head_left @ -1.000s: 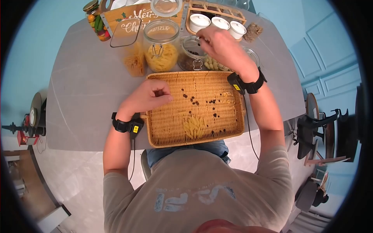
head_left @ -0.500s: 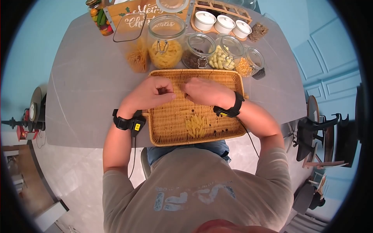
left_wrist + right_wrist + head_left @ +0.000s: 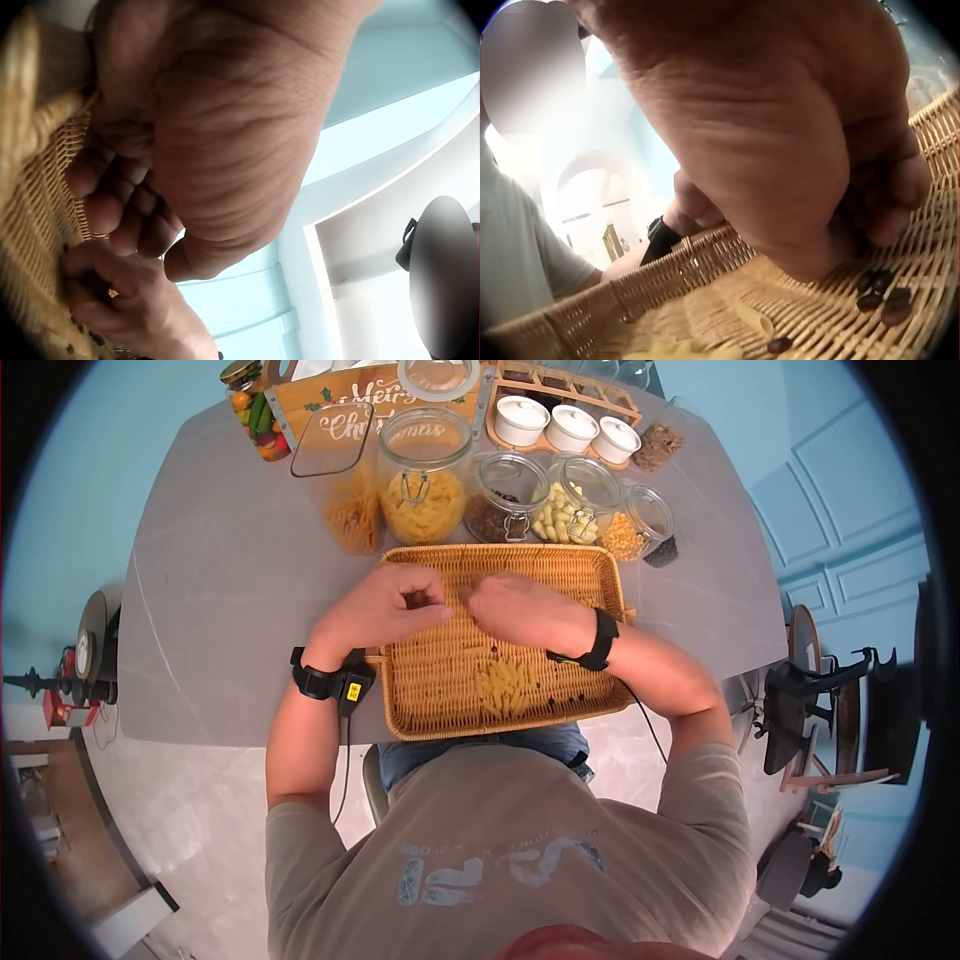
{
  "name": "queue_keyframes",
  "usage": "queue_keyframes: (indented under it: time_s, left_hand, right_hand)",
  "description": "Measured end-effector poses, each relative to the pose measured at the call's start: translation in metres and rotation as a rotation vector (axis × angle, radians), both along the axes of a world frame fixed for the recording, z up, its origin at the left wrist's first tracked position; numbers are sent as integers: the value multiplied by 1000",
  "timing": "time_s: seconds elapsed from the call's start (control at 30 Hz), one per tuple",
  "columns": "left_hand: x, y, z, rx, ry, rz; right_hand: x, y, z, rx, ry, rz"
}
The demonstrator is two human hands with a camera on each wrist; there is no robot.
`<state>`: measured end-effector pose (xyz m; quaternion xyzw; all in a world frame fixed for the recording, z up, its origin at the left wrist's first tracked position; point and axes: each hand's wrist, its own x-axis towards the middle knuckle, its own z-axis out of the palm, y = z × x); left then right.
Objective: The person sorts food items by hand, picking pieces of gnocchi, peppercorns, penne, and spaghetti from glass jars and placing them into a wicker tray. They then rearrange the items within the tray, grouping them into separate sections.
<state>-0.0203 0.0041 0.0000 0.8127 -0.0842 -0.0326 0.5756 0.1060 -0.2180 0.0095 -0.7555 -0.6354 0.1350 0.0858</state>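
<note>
Presumably slippery beans (image 3: 551, 702) at five o'clock in the basket (image 3: 435, 700) warrant side pinches; left hand (image 3: 375, 605) loosely curled, right hand (image 3: 535, 612) undeterminable.

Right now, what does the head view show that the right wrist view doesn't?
Head only: the three white lidded pots, the wooden crate with white Christmas lettering, and the clear glass jar of colourful vegetables.

Right wrist only: a small cluster of dark brown beans by the fingertips of the right hand, and a pale arched opening in the background.

Both: the tan woven basket, pale yellow penne in it, and both hands, though the left hand is mostly hidden from the right wrist.
</note>
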Motion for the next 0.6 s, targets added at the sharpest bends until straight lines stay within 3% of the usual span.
queue_keyframes:
  time_s: [0.07,0.13,0.23,0.33,0.43,0.53,0.6]
  left_hand:
    - [1,1,-1,-5,-6,-1]
    - [0,1,-5,-30,-5,-5]
    - [1,0,-6,-35,-19,-9]
    - [0,0,-5,-21,-7,3]
    - [0,0,-2,-19,1,3]
    - [1,2,-9,-28,-30,-10]
    - [-1,1,-7,-40,3,6]
  right_hand:
    - [8,3,11,-46,34,-23]
    - [19,1,32,200,-24,-62]
    - [35,3,88,334,-45,-251]
    - [69,5,100,386,-77,-374]
    - [87,4,101,603,-261,-318]
    - [72,2,116,687,-227,-284]
    - [55,2,111,602,-156,-221]
